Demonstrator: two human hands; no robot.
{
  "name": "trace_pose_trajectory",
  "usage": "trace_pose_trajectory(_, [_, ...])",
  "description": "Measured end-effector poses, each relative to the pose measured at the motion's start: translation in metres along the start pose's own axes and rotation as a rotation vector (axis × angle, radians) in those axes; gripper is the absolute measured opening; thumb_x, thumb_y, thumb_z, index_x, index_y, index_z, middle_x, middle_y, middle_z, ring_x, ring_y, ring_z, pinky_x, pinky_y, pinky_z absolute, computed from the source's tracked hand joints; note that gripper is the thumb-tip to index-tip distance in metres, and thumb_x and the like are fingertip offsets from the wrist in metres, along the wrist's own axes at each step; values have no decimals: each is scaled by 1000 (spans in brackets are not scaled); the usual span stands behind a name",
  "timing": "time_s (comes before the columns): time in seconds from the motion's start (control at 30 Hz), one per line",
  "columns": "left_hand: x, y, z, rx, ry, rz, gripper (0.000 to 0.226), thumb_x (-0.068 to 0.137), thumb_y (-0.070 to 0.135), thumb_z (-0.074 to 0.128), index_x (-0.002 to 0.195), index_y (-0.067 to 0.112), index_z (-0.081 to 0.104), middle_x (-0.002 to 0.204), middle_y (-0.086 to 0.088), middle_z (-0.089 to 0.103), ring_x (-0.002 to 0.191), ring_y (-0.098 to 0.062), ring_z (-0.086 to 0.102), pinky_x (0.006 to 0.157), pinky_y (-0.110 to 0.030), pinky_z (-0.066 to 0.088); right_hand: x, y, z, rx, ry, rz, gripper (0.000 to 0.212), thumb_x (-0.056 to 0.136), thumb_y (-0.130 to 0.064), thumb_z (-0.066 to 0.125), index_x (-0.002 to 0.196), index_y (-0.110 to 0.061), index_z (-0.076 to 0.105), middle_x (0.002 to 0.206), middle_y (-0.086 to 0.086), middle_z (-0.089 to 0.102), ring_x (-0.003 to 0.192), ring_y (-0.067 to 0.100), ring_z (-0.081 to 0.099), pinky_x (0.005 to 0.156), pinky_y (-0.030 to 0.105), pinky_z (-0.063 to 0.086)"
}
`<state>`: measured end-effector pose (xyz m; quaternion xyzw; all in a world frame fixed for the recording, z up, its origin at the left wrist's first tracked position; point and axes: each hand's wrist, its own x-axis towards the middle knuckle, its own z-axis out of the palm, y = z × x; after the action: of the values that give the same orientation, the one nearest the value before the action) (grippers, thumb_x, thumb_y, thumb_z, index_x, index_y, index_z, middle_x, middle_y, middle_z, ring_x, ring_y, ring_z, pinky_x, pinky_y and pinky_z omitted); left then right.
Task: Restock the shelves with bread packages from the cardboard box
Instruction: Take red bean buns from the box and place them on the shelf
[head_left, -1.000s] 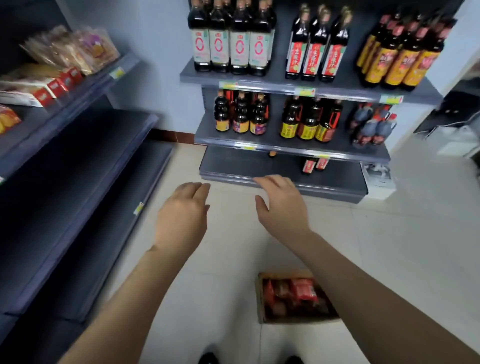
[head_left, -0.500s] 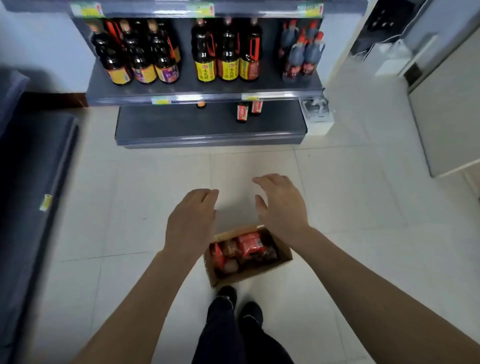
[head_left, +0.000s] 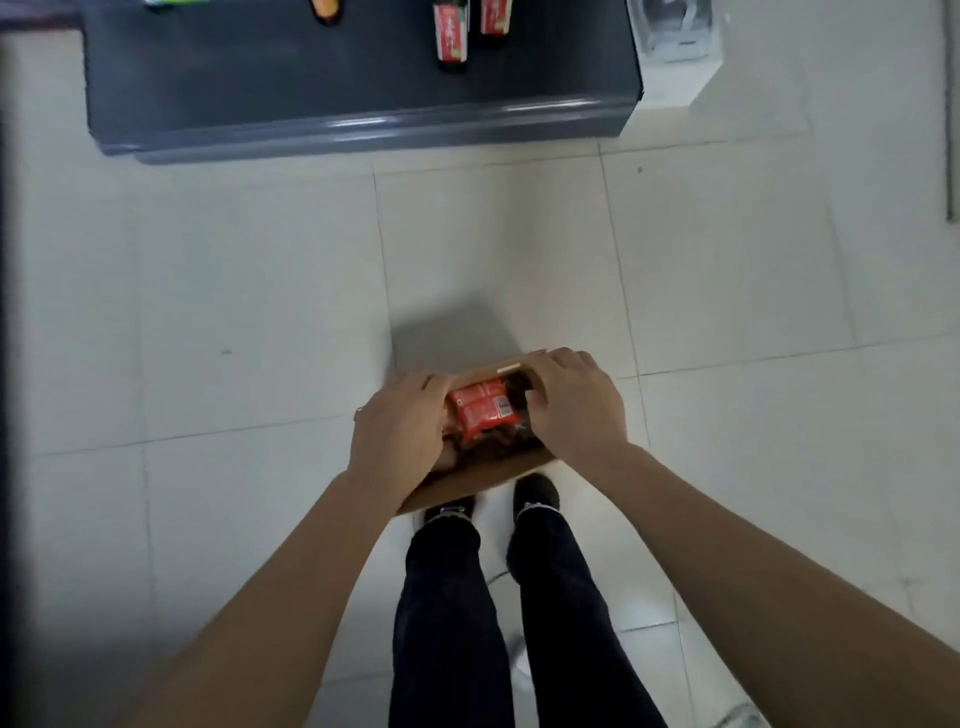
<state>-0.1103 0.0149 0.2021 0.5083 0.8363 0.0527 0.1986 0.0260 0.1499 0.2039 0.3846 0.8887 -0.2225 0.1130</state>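
A brown cardboard box stands on the floor just in front of my feet. Inside lie bread packages, with a red one on top and darker ones under it. My left hand reaches into the box's left side, its fingers curled against the red package's left edge. On the right side, my right hand has its thumb on the package's right edge and its fingers over the box's far rim. The package is clamped between both hands and still rests in the box.
A grey bottom shelf runs across the top of the view, with two dark bottles with red labels on it. A white box sits at its right end. Pale floor tiles surround the cardboard box. My dark-trousered legs stand below it.
My head has tilted down, so the shelves have slid up out of view. Both hands have dropped from above the floor into the box and closed in on the red package.
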Motion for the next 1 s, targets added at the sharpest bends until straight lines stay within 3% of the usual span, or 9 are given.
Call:
trace_pose_trajectory(0.17, [24, -9, 72, -42, -97, -126, 37, 86, 10, 60, 123, 14, 59, 112, -6, 63, 104, -28, 59, 78, -40, 54, 29, 37, 71, -84, -155, -43, 33, 92, -24, 51, 124, -16, 57, 121, 5, 59, 112, 26, 51, 93, 39, 46])
trace_pose_trajectory(0.4, [36, -38, 194, -103, -170, -241, 37, 90, 12, 59, 127, 13, 57, 119, -7, 63, 115, -28, 55, 88, -43, 51, 68, 78, 177, -123, -252, -82, 33, 94, -27, 50, 125, -17, 55, 117, 5, 58, 109, 24, 52, 90, 37, 48])
trace_pose_trajectory(0.63, [34, -88, 310, -23, -273, -328, 34, 89, 6, 54, 120, 15, 61, 112, -6, 63, 107, -29, 57, 76, -43, 54, 100, 103, 288, -129, -299, -132, 33, 88, -32, 62, 116, -14, 59, 116, 6, 60, 107, 25, 54, 89, 40, 49])
trace_pose_trajectory(0.77, [38, -114, 356, -13, -356, -401, 40, 89, 4, 52, 129, 13, 51, 131, -12, 51, 119, -32, 48, 84, -48, 54, 121, 112, 334, -132, -318, -155, 49, 85, -32, 66, 130, -19, 51, 139, 5, 50, 128, 27, 44, 103, 44, 41])
trace_pose_trajectory(0.87, [41, -122, 381, -45, -391, -530, 66, 90, 6, 54, 147, 17, 22, 154, -16, 17, 135, -38, 30, 97, -51, 46, 134, 118, 361, -170, -356, -169, 71, 83, -33, 69, 144, -21, 34, 154, 6, 30, 143, 27, 26, 113, 45, 27])
trace_pose_trajectory(0.93, [45, -123, 391, -92, -437, -650, 80, 89, 6, 56, 149, 23, 7, 155, -17, 6, 134, -41, 29, 97, -51, 44, 140, 121, 375, -191, -380, -163, 90, 82, -37, 71, 152, -20, 18, 160, 8, 17, 148, 27, 13, 118, 44, 17])
trace_pose_trajectory(1.0, [51, -122, 397, -122, -471, -737, 84, 89, 10, 58, 151, 25, 4, 156, -19, 4, 134, -42, 27, 99, -51, 42, 143, 125, 387, -228, -385, -159, 101, 80, -41, 72, 154, -19, 6, 161, 9, 8, 149, 26, 5, 120, 46, 11])
